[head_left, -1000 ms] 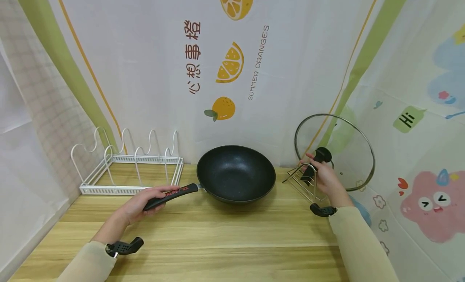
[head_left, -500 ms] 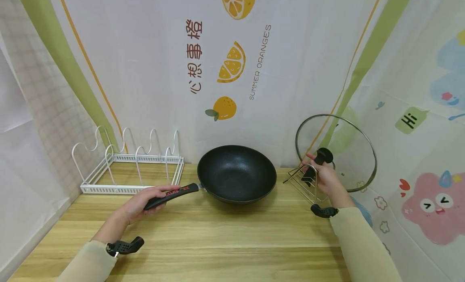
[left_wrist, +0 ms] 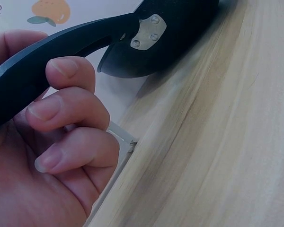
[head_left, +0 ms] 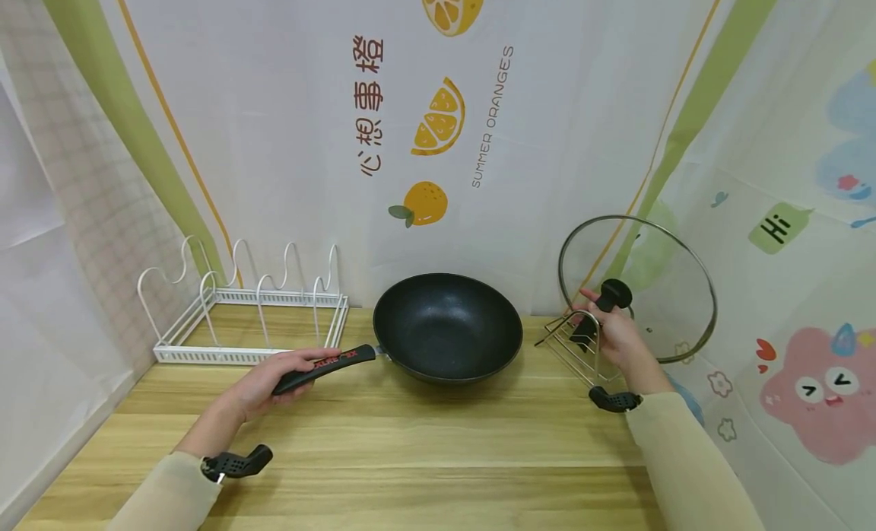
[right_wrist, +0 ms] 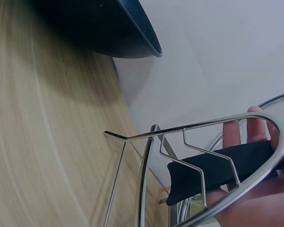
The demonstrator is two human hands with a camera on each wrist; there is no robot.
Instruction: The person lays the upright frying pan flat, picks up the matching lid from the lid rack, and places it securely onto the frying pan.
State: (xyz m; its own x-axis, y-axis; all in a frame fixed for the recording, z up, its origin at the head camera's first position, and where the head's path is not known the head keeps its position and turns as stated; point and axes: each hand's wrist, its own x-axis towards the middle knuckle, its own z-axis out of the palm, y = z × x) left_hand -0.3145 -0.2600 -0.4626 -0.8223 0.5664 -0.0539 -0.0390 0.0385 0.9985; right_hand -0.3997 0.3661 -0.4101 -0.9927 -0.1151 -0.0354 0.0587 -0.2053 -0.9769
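A black wok (head_left: 448,329) sits mid-table near the back curtain, its inside facing up and toward me. My left hand (head_left: 263,388) grips the wok's handle (head_left: 325,370); in the left wrist view the fingers (left_wrist: 66,111) curl up around it from below. At the right, a glass pot lid (head_left: 660,268) with a metal rim stands on edge in a wire lid rack (head_left: 564,356). My right hand (head_left: 621,342) holds the lid's black handle (right_wrist: 217,168) behind the rack's loop, fingers on one side and thumb side on the other.
A white pan rack (head_left: 212,356) with several curved dividers stands at the back left on the wooden table (head_left: 411,455). Printed curtains (head_left: 287,135) hang close behind the table and along both sides.
Both hands keep their hold, and the wok, lid and racks stay in place. The head view shifts slightly, so the scene sits a little further right.
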